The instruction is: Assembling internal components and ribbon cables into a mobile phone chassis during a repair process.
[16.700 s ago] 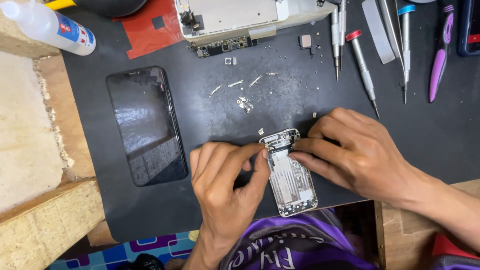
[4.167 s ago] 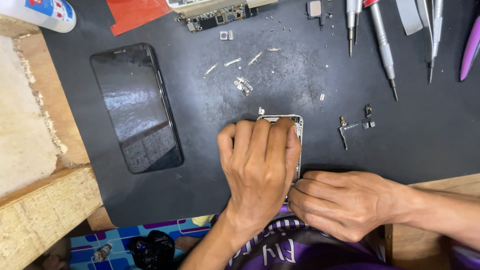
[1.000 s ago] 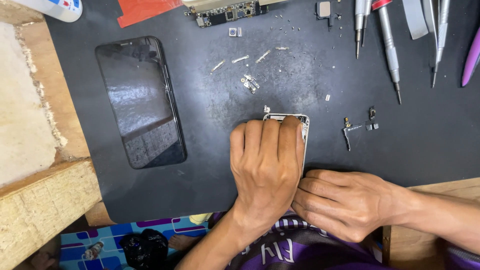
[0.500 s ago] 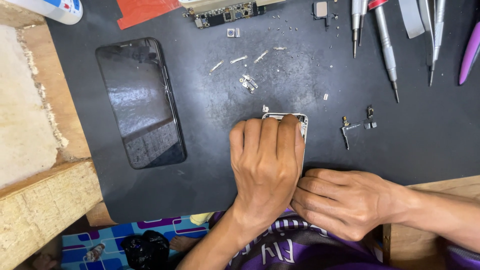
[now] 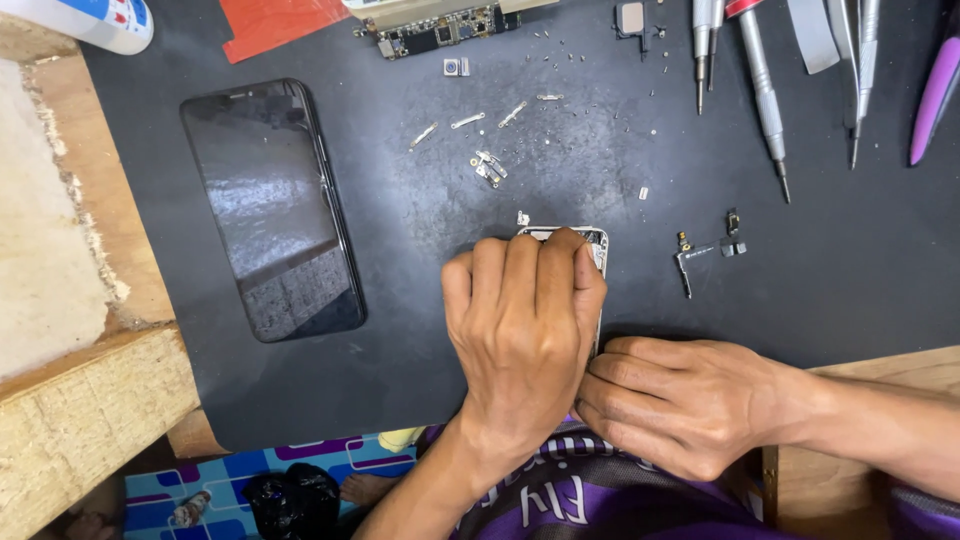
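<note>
While we lean over the dark work mat (image 5: 420, 300), a black phone screen (image 5: 270, 205) lies at its left. Our left hand (image 5: 520, 335) lies flat, fingers together, pinning the silver phone frame (image 5: 596, 243) mid-mat; our right hand (image 5: 670, 400), curled, pinches its lower edge. Small metal brackets (image 5: 488, 165) lie above.

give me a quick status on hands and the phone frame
Left hand flat over phone frame, pressing it down. Right hand at its lower edge. Loose flex part lies close right.
</note>
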